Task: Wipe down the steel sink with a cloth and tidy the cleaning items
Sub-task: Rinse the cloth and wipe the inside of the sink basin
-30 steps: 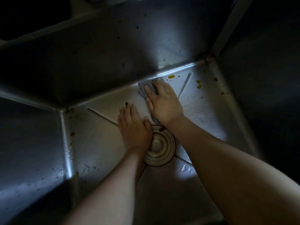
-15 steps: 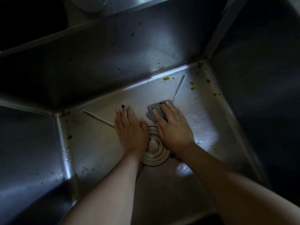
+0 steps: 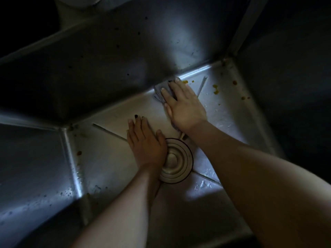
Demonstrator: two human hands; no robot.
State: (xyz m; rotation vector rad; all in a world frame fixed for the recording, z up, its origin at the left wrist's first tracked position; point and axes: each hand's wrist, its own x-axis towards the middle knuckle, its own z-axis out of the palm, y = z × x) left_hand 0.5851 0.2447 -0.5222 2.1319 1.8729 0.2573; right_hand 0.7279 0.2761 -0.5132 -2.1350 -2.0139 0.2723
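Note:
I look down into a dim steel sink (image 3: 111,163). A grey cloth (image 3: 160,91) lies flat on the sink floor against the far wall, and my right hand (image 3: 182,104) presses it down with straight fingers. My left hand (image 3: 145,142) rests flat on the sink floor, just left of the round drain cover (image 3: 176,161), fingers straight and holding nothing. Most of the cloth is hidden under my right palm.
Yellow-orange food specks (image 3: 215,89) dot the floor near the far right corner, with more at the right wall (image 3: 235,82). A small orange spot (image 3: 79,153) sits at the left seam. Water droplets (image 3: 204,184) lie near the drain. Steep steel walls enclose the floor.
My right hand has slid the cloth from beside the drain back up to the far wall. My left hand has stayed flat by the drain.

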